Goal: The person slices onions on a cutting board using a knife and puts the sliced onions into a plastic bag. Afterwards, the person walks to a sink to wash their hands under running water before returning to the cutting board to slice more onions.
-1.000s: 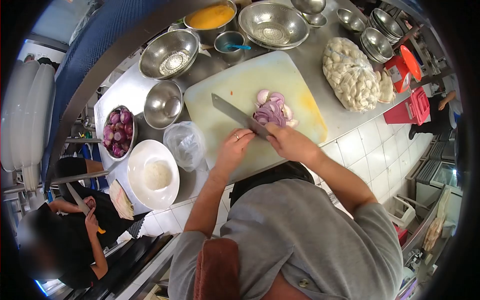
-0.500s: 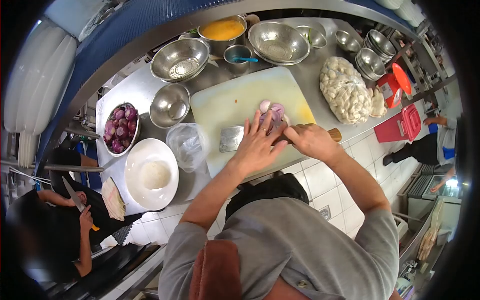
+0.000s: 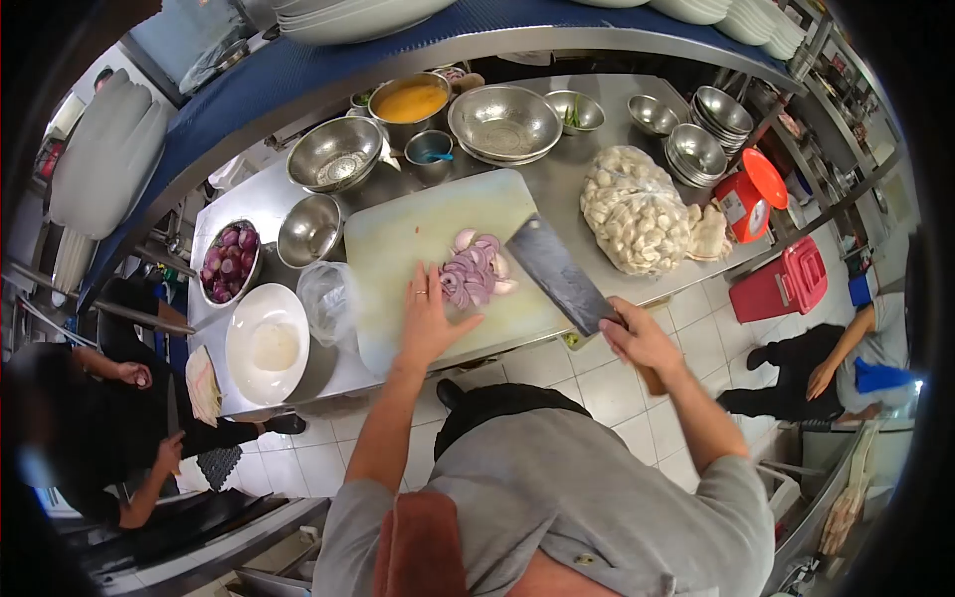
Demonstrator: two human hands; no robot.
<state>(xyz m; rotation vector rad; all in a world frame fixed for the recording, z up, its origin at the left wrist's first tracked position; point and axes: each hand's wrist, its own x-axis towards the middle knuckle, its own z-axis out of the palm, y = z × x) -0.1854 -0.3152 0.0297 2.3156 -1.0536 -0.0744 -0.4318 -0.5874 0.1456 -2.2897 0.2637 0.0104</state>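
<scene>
My right hand [image 3: 642, 343] is closed round the wooden handle of a cleaver [image 3: 559, 274]. Its broad dark blade is lifted and slants up and left over the right edge of the cutting board [image 3: 388, 249]. Fingers apart, my left hand [image 3: 430, 318] rests on the board beside a pile of sliced red onion [image 3: 470, 277]. A few larger onion pieces [image 3: 465, 239] lie at the pile's top and right edges.
Left of the board are a plastic bag [image 3: 325, 301], a white bowl [image 3: 239, 343] and red onions [image 3: 229, 264]. Metal bowls [image 3: 505, 121] line the back. A bag of garlic [image 3: 632, 209] and a red scale [image 3: 746, 204] sit right. People stand at left [image 3: 80, 438] and right [image 3: 870, 343].
The cleaver has come up off the board and swung right in my right hand. My left hand has left the blade and moved left of the slices. The sliced pile is now uncovered.
</scene>
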